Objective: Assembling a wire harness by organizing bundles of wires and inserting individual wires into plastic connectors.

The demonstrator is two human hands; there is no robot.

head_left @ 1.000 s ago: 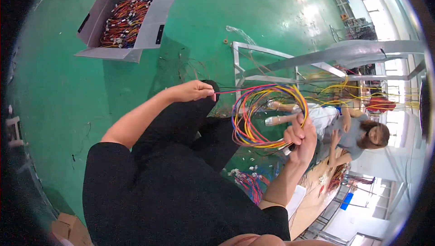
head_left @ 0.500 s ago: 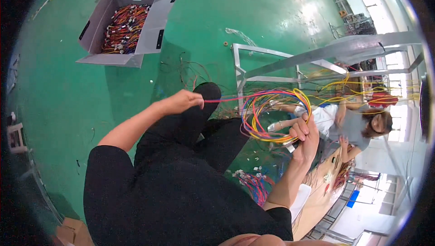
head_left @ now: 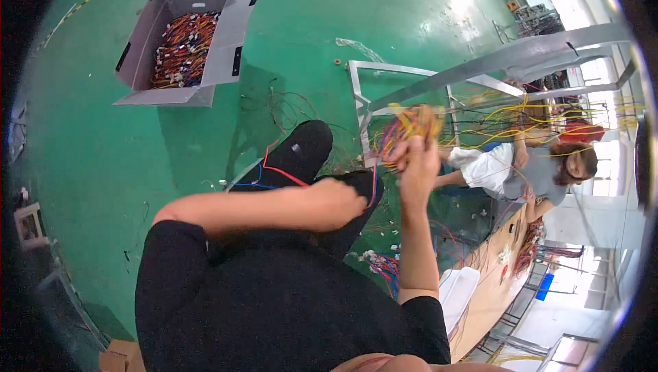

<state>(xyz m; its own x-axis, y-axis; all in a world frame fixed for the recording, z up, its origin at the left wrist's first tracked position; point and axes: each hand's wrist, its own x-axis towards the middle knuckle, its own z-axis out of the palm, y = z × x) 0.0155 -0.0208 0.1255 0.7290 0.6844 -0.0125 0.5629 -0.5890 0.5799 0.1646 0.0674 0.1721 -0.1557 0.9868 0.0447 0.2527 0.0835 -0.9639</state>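
Note:
My right hand (head_left: 419, 166) is raised and closed round a coiled wire bundle (head_left: 410, 125) of yellow, red, blue and purple strands, blurred by motion. Lower and to its left, over my lap, my left hand (head_left: 340, 203) is curled, smeared too, with its fingers partly hidden. A red wire (head_left: 375, 181) runs down from the bundle to my left hand. Out the other side of that hand, red and blue wire tails (head_left: 277, 168) trail across my knee, with small white connectors at an end. My left hand appears closed on these wires.
A grey open box (head_left: 229, 43) full of wire harnesses stands on the green floor at far left. A metal frame (head_left: 404, 91) with yellow wires is at right, near a seated person (head_left: 541, 173). A wooden table (head_left: 486, 283) and a white tray (head_left: 458, 290) lie nearer right.
My left hand has come down and right toward the bundle, and the stretched wires now hang slack over my knee. My right hand has risen and moved left, and the wide loop looks gathered tighter.

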